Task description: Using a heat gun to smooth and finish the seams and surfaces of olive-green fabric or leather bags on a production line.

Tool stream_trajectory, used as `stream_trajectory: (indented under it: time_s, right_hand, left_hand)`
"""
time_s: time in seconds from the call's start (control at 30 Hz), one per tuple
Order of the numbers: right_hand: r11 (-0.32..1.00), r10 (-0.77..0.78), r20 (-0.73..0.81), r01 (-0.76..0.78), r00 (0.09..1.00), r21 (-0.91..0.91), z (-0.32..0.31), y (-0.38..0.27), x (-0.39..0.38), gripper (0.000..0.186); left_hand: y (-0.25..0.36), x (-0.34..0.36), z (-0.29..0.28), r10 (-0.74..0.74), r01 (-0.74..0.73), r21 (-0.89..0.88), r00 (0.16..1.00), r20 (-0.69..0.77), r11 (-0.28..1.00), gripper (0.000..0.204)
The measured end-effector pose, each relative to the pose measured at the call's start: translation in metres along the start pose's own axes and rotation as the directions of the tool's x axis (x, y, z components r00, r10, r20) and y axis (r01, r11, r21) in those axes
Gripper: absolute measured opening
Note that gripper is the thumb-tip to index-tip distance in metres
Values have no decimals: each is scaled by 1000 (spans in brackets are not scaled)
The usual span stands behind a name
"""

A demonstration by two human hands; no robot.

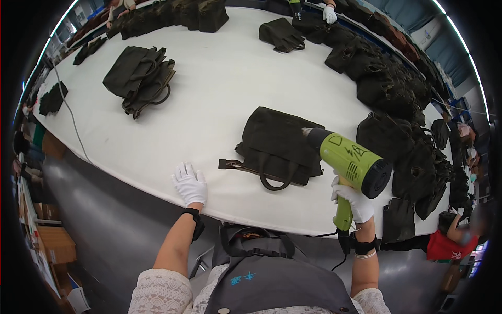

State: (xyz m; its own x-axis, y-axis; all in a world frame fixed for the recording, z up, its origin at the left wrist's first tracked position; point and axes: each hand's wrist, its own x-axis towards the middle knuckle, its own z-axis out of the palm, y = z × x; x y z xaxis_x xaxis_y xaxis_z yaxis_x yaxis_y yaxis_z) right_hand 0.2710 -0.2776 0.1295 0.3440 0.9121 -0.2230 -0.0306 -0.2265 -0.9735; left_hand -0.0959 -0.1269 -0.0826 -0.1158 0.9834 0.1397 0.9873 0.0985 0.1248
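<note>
My right hand [356, 201], in a white glove, is wrapped round the handle of a green heat gun [349, 159]. The gun's dark nozzle points left, over the right edge of a dark handbag [282, 138]. That bag lies flat on the white table [209, 120], its handle toward me and a strap with a brown end sticking out on the left. My left hand [190, 183], also gloved in white, rests on the table near its front edge, left of the bag. Its fingers are stretched out and it holds nothing.
A pile of dark bags [392, 83] lines the table's right side. More bags [138, 78] lie stacked at the left, and one bag [281, 35] sits farther back. A cable [70, 115] crosses the left edge. A person in red [452, 240] is at the right; others work at the back.
</note>
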Motion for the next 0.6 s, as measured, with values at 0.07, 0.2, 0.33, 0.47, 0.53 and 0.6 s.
stream_trajectory:
  time_s: [0.07, 0.2, 0.33, 0.47, 0.53, 0.6]
  right_hand:
    - [997, 34, 162, -23, 986, -72, 23, 0, -1, 27]
    - [984, 48, 276, 3, 960, -181, 67, 1, 17, 12]
    - [993, 44, 232, -17, 972, -120, 91, -2, 47, 31]
    - [986, 70, 291, -22, 954, -166, 104, -9, 51, 36]
    - [986, 56, 154, -30, 986, -167, 113, -15, 45, 9]
    - [989, 16, 140, 5, 990, -146, 112, -9, 48, 9]
  left_hand:
    - [-5, 0, 6, 5, -5, -1, 999, -44, 1000, 50]
    - [-6, -1, 3, 5, -5, -21, 1000, -14, 1000, 51]
    - [-6, -2, 3, 6, -5, -37, 1000, 6, 999, 53]
    - [-9, -2, 2, 27, -23, -78, 999, 42, 997, 55]
    - [-10, -2, 2, 30, -28, -88, 999, 33, 996, 54]
    - [-10, -2, 2, 41, -38, -96, 999, 22, 995, 53]
